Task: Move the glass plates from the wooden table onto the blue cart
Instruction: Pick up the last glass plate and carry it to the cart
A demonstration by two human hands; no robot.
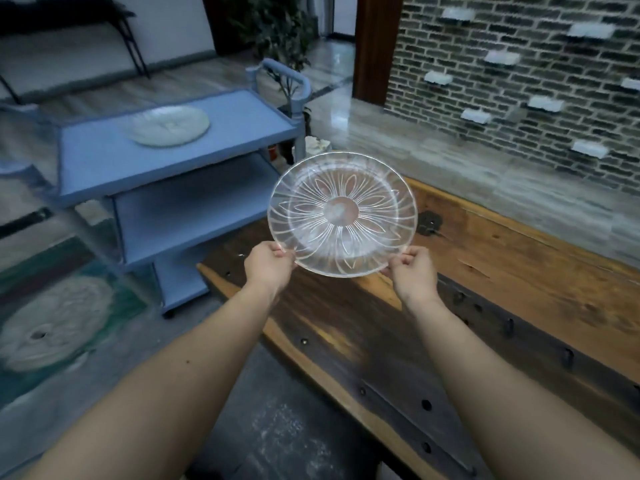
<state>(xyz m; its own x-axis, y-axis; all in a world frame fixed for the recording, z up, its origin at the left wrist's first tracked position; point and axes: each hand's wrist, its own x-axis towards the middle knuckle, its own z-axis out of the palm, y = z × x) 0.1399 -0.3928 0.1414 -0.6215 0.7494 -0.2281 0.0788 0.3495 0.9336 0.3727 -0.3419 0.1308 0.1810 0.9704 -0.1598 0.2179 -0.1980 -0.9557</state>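
A clear glass plate [343,213] with a flower pattern is held in the air over the left end of the wooden table [502,271]. My left hand [268,266] grips its near-left rim and my right hand [412,273] grips its near-right rim. The blue cart [104,168] stands to the left of the table, with three shelves. A second glass plate [169,125] lies flat on the cart's top shelf, toward its far side.
A brick wall [519,81] with small white ledges runs behind the table. A potted plant [280,29] stands beyond the cart's handle [287,74]. On the floor at lower left lies a round pale shape [55,327] on a green patch.
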